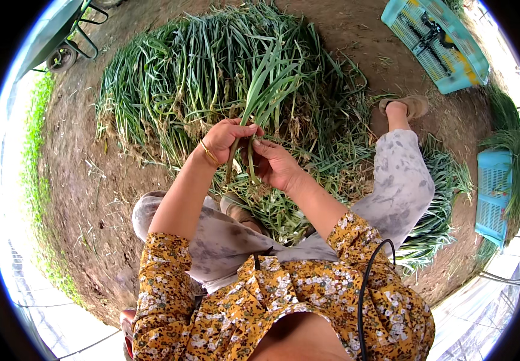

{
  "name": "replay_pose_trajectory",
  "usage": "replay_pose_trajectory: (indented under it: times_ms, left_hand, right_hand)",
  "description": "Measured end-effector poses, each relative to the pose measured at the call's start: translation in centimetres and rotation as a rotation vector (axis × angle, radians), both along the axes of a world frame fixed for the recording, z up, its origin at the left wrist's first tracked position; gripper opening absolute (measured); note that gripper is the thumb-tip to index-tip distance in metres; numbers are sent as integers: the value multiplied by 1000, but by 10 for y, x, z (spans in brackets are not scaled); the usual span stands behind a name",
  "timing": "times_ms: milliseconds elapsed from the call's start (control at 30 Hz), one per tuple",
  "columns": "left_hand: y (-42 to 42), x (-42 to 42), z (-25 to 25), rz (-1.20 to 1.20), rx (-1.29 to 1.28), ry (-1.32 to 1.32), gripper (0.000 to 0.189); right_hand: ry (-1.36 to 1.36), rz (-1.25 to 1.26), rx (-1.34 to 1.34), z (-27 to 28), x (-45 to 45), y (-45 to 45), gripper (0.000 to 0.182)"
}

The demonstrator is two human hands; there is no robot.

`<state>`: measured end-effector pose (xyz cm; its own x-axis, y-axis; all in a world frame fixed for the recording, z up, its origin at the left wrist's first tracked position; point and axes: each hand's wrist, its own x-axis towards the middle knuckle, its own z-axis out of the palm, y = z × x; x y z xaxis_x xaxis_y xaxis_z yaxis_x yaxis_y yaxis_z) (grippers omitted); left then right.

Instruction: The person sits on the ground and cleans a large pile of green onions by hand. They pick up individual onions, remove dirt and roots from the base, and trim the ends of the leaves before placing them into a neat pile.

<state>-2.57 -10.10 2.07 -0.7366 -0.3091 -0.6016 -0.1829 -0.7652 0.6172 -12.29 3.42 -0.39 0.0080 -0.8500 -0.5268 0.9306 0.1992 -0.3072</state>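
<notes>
My left hand (222, 141), with a yellow bangle at its wrist, grips a few green leafy stalks (262, 92), which look like green garlic or young leeks. Their flat leaves fan upward past my fingers, and the pale lower stems hang down with thin roots at the ends. Close beside it, my right hand (279, 166) pinches one of those stems between thumb and fingers. Beyond both hands lies a large heap of similar plants (183, 76), with dry brown leaves and roots along its near side. Loose leaf trimmings (282, 216) cover the ground beneath my hands.
Another row of green plants (436, 203) lies right of my bent leg. A turquoise plastic crate (440, 45) rests at the upper right; a blue crate (493, 194) with long greens is at far right. A wheelbarrow wheel (61, 57) shows upper left on bare soil (79, 149).
</notes>
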Motion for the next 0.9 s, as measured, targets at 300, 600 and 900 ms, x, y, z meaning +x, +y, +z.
replay_pose_trajectory:
  times_ms: [300,600,900]
  left_hand:
    - [0,-2,5,8,25,335,17]
    - [-42,5,-6,296,271,147,17]
    - [-85,19,76,818,-614,592,34]
  right_hand:
    - [110,99,-305,6,14,37,13]
    - [1396,1037,-404,-13,-8,90,31]
    - [1606,457,295,-115,-78,-26,33]
